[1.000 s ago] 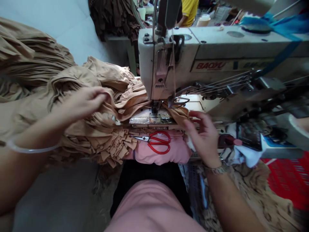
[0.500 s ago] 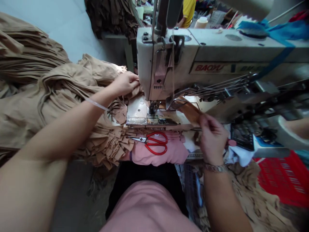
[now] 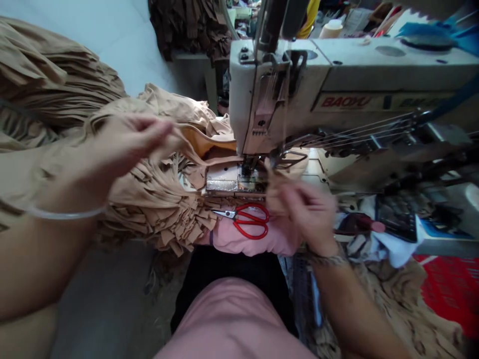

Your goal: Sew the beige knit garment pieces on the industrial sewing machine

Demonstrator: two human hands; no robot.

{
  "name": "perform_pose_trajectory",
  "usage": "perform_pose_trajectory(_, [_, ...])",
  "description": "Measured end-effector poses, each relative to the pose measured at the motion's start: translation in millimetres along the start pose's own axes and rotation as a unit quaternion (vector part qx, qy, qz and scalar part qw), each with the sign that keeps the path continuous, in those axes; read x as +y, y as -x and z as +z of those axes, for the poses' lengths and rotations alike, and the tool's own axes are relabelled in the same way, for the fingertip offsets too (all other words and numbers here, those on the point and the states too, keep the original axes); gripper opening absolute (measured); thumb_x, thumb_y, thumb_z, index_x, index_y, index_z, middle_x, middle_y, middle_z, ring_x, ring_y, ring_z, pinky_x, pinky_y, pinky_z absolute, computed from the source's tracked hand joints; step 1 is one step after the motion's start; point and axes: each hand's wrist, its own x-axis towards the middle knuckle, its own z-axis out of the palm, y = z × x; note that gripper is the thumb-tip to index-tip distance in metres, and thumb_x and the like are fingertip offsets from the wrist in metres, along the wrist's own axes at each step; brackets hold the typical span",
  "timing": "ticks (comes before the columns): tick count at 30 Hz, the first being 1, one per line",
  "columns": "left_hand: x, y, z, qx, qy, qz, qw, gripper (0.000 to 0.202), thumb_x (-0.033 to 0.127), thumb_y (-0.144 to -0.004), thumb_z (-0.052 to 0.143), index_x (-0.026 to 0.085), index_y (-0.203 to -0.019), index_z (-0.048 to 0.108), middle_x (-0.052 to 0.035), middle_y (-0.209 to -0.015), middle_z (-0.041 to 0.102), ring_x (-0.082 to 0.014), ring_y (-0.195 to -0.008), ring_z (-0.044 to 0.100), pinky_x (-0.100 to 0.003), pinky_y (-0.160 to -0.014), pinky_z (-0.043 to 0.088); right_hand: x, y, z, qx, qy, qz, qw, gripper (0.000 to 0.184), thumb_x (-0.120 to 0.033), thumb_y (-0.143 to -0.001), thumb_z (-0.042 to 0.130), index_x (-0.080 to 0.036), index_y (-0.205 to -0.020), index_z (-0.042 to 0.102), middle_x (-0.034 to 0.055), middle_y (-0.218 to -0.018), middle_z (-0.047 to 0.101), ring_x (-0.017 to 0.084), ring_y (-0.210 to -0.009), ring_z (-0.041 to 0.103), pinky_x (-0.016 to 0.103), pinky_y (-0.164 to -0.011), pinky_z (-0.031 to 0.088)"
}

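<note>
While a big sewing machine (image 3: pixel 284 89) stands at twelve o'clock, tan cloth (image 3: pixel 153 199) piles up at nine o'clock. The left hand (image 3: pixel 127 142) pinches the cloth; the right hand (image 3: pixel 305 217) is a blur (can't tell its grip), near red scissors (image 3: pixel 251 221).

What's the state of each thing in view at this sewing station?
Left hand, raised, blurred, at the tan fabric strip
Right hand, blurred, at a tan fabric fold near the presser foot
Red-handled scissors, blades closed, lying on pink cloth
BAOYU sewing machine, threaded
Red plastic crate, partly in view
</note>
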Motion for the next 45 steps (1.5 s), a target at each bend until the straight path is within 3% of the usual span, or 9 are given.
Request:
perform_pose_trajectory(3, [2.1, 0.2, 61.6, -0.189, -0.049, 0.267, 0.944, 0.046, 0.045, -0.091, 0.064, 0.017, -0.128, 0.064, -0.0102, -0.124, 0.066, -0.0234, -0.108, 0.064, -0.034, -0.092, 0.054, -3.2, -7.0, 12.5, -0.244, 0.226, -0.197, 0.922, 0.028, -0.028, -0.094, 0.055, -0.013, -0.115, 0.068, 0.0149, -0.115, 0.068, 0.028, -0.111, 0.061, 0.044, -0.094, 0.053])
perform_pose_trajectory(6, [-5.7, 5.1, 105.3, -0.103, -0.242, 0.392, 0.882, 0.045, 0.023, -0.096, 0.059, 0.018, -0.140, 0.054, -0.0149, -0.132, 0.060, -0.0258, -0.119, 0.059, -0.037, -0.098, 0.051, 10.6, -14.2, 0.7, -0.239, 0.406, -0.258, 0.844, 0.041, -0.016, -0.093, 0.053, -0.004, -0.132, 0.057, 0.0215, -0.129, 0.061, 0.031, -0.115, 0.055, 0.047, -0.096, 0.050])
perform_pose_trajectory(10, [-14.9, 17.4, 118.7, -0.003, -0.340, 0.445, 0.828, 0.036, 0.013, -0.101, 0.046, 0.020, -0.135, 0.057, -0.0110, -0.111, 0.066, -0.0218, -0.100, 0.063, -0.034, -0.085, 0.053, 22.4, -12.8, -14.3, -0.224, 0.452, -0.319, 0.802, 0.041, -0.011, -0.094, 0.047, -0.003, -0.134, 0.055, 0.0183, -0.121, 0.065, 0.027, -0.100, 0.056, 0.042, -0.087, 0.050])
perform_pose_trajectory(16, [-11.4, 32.1, 123.0, 0.018, -0.264, 0.479, 0.837, 0.024, 0.015, -0.104, 0.041, 0.009, -0.110, 0.064, -0.0147, -0.127, 0.063, -0.0225, -0.116, 0.058, -0.035, -0.098, 0.049, 12.8, -1.8, -2.5, -0.227, 0.416, -0.329, 0.817, 0.045, -0.022, -0.095, 0.055, -0.005, -0.137, 0.054, 0.0188, -0.136, 0.059, 0.030, -0.121, 0.050, 0.043, -0.098, 0.046])
perform_pose_trajectory(23, [-10.0, 31.4, 136.4, 0.026, -0.295, 0.408, 0.864, 0.035, 0.015, -0.101, 0.048, 0.010, -0.135, 0.055, -0.0164, -0.126, 0.062, -0.0270, -0.111, 0.060, -0.041, -0.092, 0.051, 9.2, 5.1, 9.4, -0.190, 0.426, -0.279, 0.839, 0.051, -0.038, -0.096, 0.055, -0.011, -0.139, 0.053, 0.0179, -0.133, 0.062, 0.031, -0.116, 0.055, 0.046, -0.092, 0.048])
perform_pose_trajectory(27, [-5.3, 33.8, 139.7, 0.044, -0.281, 0.412, 0.866, 0.032, 0.015, -0.101, 0.047, 0.009, -0.130, 0.059, -0.0156, -0.130, 0.062, -0.0267, -0.116, 0.058, -0.040, -0.095, 0.050, 11.5, 7.2, 14.7, -0.187, 0.345, -0.263, 0.881, 0.043, -0.021, -0.096, 0.048, -0.006, -0.135, 0.055, 0.0179, -0.135, 0.061, 0.029, -0.127, 0.053, 0.045, -0.104, 0.047])
perform_pose_trajectory(32, [0.0, 39.8, 142.9, 0.041, -0.309, 0.376, 0.872, 0.037, 0.017, -0.100, 0.049, 0.009, -0.136, 0.056, -0.0164, -0.128, 0.062, -0.0288, -0.112, 0.059, -0.042, -0.090, 0.051, 3.3, 3.4, 20.8, -0.102, 0.204, -0.128, 0.965, 0.037, -0.018, -0.099, 0.041, -0.013, -0.131, 0.058, 0.0123, -0.127, 0.067, 0.021, -0.120, 0.059, 0.040, -0.105, 0.049])
perform_pose_trajectory(39, [3.6, 43.5, 148.5, 0.054, -0.318, 0.368, 0.872, 0.036, 0.014, -0.100, 0.043, 0.011, -0.132, 0.060, -0.0163, -0.134, 0.060, -0.0279, -0.118, 0.058, -0.041, -0.093, 0.050, -13.7, 14.4, 27.5, -0.185, 0.386, -0.175, 0.887, 0.043, -0.025, -0.097, 0.048, -0.012, -0.136, 0.057, 0.0130, -0.139, 0.059, 0.032, -0.120, 0.051, 0.049, -0.096, 0.045])
perform_pose_trajectory(45, [4.3, 47.1, 149.4, 0.055, -0.308, 0.365, 0.877, 0.036, 0.013, -0.100, 0.044, 0.008, -0.132, 0.058, -0.0165, -0.135, 0.060, -0.0279, -0.119, 0.058, -0.041, -0.094, 0.048, -17.6, 16.9, 26.5, -0.184, 0.413, -0.175, 0.875, 0.043, -0.025, -0.097, 0.048, -0.012, -0.136, 0.056, 0.0120, -0.137, 0.060, 0.031, -0.117, 0.049, 0.046, -0.095, 0.043])
